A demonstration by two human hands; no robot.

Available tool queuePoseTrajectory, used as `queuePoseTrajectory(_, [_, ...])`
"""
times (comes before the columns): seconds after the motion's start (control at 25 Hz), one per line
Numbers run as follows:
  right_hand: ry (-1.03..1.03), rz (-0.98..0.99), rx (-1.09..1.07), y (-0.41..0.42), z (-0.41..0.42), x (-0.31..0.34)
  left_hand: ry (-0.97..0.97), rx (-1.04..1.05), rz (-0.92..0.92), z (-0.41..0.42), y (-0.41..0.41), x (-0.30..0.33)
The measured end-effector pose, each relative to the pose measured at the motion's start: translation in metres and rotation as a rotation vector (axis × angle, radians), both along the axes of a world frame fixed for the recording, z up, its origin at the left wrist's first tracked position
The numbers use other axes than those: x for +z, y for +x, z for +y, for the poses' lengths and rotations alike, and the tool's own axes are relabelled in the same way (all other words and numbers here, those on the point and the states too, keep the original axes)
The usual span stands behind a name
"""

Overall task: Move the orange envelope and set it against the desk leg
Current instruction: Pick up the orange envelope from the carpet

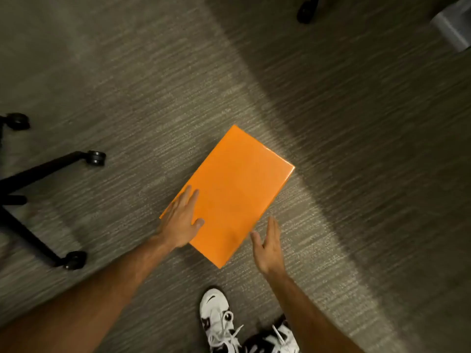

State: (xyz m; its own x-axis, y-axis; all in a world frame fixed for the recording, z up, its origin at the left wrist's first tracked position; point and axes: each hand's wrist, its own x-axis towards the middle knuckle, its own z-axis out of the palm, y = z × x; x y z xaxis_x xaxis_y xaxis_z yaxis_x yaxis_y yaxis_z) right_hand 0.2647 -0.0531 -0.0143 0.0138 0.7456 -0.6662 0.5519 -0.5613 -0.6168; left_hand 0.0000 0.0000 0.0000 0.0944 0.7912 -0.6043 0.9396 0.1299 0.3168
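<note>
At the left edge stands a chair base point(38, 189) with black casters, well apart from the work. Right of it, the left hand point(182, 220) lies flat with fingers spread on the near left corner of the orange envelope point(232, 194), which rests flat on the carpet point(127, 85) at a diagonal. The right hand point(269, 247) hovers open just beside the envelope's near right edge, gripping nothing. The glossy surface could slip if lifted by palm pressure alone, and the white shoes point(219, 324) stand close enough to catch a corner. No desk leg can be identified; a pale object point(453, 29) sits far right.
</note>
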Motion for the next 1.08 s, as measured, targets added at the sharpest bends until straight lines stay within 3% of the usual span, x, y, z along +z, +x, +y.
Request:
queuePoseTrajectory(0.12, [-0.110, 0.038, -0.251, -0.010, 0.012, -0.043, 0.000, 0.096, 0.069, 0.011, -0.019, -0.044])
queuePoseTrajectory(0.28, [-0.278, 0.327, -0.526, -0.019, 0.016, -0.078, -0.127, 0.313, -0.014, 0.022, -0.036, -0.088])
queuePoseTrajectory(0.4, [-0.262, 0.492, -0.523, -0.023, 0.016, -0.094, -0.190, 0.491, -0.122, 0.031, -0.041, -0.103])
queuePoseTrajectory(0.52, [-0.173, 0.502, -0.532, -0.020, 0.014, -0.095, -0.173, 0.504, -0.196, 0.034, -0.034, -0.097])
queuePoseTrajectory(0.76, [-0.097, 0.432, -0.521, 0.038, 0.020, -0.039, -0.143, 0.562, -0.304, 0.016, 0.022, -0.034])
queuePoseTrajectory(1.08, [0.074, 0.372, -0.584, 0.139, 0.058, 0.149, -0.090, 0.535, -0.444, 0.057, 0.129, 0.145])
